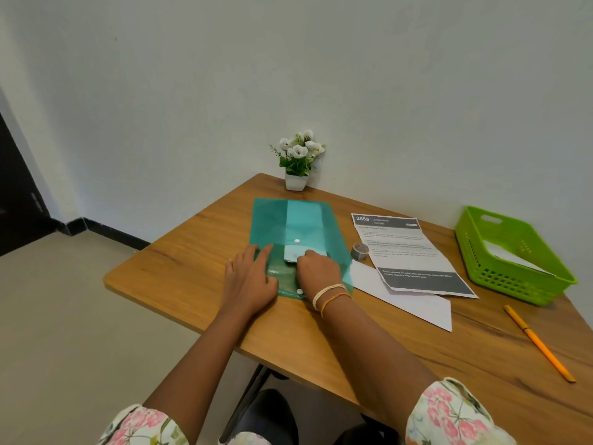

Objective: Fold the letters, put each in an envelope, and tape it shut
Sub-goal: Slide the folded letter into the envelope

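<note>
Letter (305, 232), folded, lies half inside the green envelope (266, 220) on the bench (179, 268). My right hand (317, 268) pinches its near end to push it in; my left hand (248, 279) presses flat, steadying the envelope.

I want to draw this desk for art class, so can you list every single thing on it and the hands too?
table: one, brown wood, against the wall
envelope: one, clear green plastic, table middle
folded letter: one, white, inside the envelope
printed sheet: one, white and grey, right of envelope
blank paper: one, white, under printed sheet
tape roll: one, grey, beside envelope
basket: one, green, far right
pencil: one, orange, right front
flower pot: one, white, back edge
left hand: flat on envelope
right hand: pushing the letter
</note>
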Demonstrator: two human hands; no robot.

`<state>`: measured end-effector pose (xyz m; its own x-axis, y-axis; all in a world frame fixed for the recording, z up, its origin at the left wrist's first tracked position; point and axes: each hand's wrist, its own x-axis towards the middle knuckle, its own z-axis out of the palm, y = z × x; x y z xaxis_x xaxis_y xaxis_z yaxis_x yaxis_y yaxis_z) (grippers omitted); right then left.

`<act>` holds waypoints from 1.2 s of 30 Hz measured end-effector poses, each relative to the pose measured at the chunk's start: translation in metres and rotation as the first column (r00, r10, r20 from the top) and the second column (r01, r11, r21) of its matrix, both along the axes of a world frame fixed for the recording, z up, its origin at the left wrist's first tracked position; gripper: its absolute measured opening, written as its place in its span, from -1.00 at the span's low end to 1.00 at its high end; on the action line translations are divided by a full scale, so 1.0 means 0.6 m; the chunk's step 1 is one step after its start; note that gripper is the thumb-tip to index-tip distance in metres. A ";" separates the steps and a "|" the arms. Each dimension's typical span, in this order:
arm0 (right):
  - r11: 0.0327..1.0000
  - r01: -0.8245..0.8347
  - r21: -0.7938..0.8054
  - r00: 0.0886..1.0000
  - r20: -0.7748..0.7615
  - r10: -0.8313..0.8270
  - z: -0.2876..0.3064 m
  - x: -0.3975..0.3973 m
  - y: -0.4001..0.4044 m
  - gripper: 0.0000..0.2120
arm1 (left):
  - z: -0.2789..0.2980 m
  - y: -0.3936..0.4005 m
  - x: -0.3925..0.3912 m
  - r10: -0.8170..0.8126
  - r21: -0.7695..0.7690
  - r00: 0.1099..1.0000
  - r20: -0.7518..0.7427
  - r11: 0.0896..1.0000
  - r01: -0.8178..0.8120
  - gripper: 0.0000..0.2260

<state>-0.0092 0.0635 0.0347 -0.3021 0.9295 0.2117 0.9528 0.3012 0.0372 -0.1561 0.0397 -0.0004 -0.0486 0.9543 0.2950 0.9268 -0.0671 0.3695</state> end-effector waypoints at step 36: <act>0.667 0.560 0.491 0.416 -0.863 0.286 0.185 0.148 -0.071 -0.77 | -0.001 -0.010 0.011 0.041 0.190 0.999 -0.014 0.981 -0.038 -0.48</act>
<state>0.0794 0.0209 0.1457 0.5461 0.3884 0.7423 0.5919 0.4482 -0.6699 -0.1497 0.0337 -0.0010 -0.0779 0.8785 0.4713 0.9365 -0.0976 0.3368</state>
